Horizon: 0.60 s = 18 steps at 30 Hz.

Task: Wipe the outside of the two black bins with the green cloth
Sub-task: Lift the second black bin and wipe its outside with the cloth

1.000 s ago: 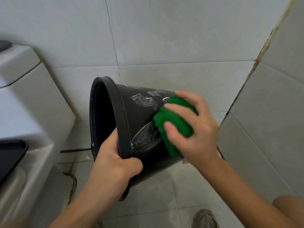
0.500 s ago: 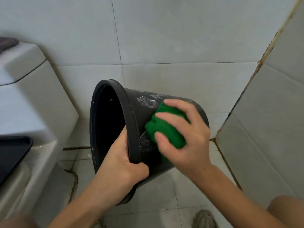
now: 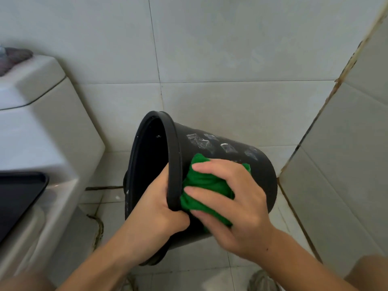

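One black bin [image 3: 258,164] is held tilted on its side in the air, its mouth turned to the left. Pale smears mark its upper wall. My left hand [image 3: 155,211] grips the rim at the near side, fingers curled over the edge. My right hand [image 3: 237,202] holds the bunched green cloth [image 3: 201,185] and presses it against the bin's outer wall just beside the rim. Only one bin is in view.
A white toilet tank [image 3: 42,131] stands at the left with a dark seat lid [image 3: 16,196] below it and a grey cloth [image 3: 14,56] on top. Tiled walls meet in a corner at the right. My shoe [image 3: 262,280] is on the tiled floor.
My right hand has slid the green cloth along the bin's wall toward the rim, ending close to my left hand. The bin sits lower and more to the right in view.
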Available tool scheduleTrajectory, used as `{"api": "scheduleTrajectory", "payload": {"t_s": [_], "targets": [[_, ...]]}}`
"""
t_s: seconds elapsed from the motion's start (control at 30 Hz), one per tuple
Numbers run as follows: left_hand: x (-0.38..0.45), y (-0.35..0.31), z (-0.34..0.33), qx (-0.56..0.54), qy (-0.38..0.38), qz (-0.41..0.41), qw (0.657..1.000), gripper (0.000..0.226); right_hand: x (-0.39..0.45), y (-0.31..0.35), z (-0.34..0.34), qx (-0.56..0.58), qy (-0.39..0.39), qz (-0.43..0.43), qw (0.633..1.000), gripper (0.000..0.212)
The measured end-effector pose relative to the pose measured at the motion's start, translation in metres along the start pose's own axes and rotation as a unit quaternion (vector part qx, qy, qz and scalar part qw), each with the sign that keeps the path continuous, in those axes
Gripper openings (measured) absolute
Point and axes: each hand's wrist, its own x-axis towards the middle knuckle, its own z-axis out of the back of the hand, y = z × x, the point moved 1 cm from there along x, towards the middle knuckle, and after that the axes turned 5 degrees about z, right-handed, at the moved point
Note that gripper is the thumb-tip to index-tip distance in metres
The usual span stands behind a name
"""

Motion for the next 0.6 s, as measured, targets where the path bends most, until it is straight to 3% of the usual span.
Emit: {"api": "scheduleTrajectory", "payload": {"t_s": [0.2,0.47,0.6], "targets": [[0.003,0.001,-0.002,0.006,-0.001,0.017,1.000,0.070,0.017,-0.011,-0.001,0.033,-0.067,-0.106,0.992,0.023],[0.001,0.003,-0.005,0.030,0.026,0.038,0.998,0.072,-0.001,-0.011,-0.001,0.031,-0.014,-0.014,0.999,0.014],[0.001,0.001,-0.008,0.003,-0.004,0.050,0.999,0.068,0.018,-0.021,-0.001,0.009,-0.027,-0.061,0.998,0.016]]}}
